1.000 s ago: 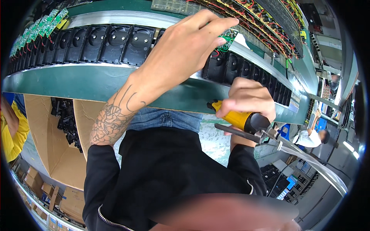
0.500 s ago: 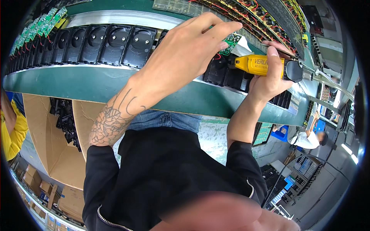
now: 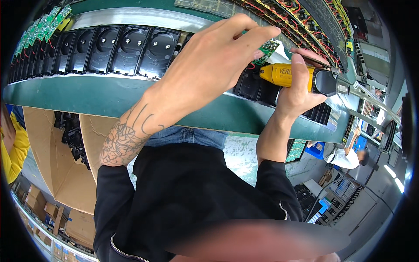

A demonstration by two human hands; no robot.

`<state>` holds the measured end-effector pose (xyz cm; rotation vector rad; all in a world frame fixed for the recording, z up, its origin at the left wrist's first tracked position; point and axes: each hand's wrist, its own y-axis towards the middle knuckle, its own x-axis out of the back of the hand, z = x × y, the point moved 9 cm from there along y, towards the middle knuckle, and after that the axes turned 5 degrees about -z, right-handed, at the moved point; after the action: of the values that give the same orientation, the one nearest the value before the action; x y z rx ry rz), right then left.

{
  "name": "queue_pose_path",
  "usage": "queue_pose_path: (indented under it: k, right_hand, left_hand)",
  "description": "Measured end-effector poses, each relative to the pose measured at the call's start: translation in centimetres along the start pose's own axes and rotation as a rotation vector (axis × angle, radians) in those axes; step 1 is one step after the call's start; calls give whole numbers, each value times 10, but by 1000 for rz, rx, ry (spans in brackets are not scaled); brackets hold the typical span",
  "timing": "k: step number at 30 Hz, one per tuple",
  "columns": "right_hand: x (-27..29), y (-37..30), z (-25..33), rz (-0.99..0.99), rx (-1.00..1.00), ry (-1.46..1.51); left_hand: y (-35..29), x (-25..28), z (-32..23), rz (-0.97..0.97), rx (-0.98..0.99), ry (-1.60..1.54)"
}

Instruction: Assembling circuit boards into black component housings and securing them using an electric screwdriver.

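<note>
My left hand (image 3: 214, 54) reaches over a row of black plastic housings (image 3: 159, 50), with its fingers and thumb closed on a small green circuit board (image 3: 269, 51). A red wire shows beneath the board. My right hand (image 3: 299, 85) grips a yellow-and-black electric screwdriver (image 3: 279, 74), thumb across its body. The driver's narrow end points left, toward the housings just below the board. Its bit is hidden, so I cannot tell whether it touches a screw.
The housings stand along a green bench (image 3: 87, 94). More circuit boards (image 3: 48, 26) lie at far left, and wired yellow-and-black assemblies (image 3: 301, 24) fill the far right. An open cardboard box (image 3: 65, 174) holds black parts. Co-workers sit at left and right.
My right hand and the screwdriver have moved slightly left. My left hand, still holding the circuit board, has shifted a little to the right.
</note>
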<state>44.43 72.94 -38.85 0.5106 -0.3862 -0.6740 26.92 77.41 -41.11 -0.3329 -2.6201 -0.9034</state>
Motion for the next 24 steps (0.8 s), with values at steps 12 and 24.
queue_pose_path:
  k: [12, 24]
  right_hand:
    - [5, 2, -4, -59, -35, 56]
    - [5, 0, -3, -64, -20, 12]
  left_hand:
    - [0, 1, 2, 9, 15, -2]
    - [-1, 0, 2, 27, 30, 19]
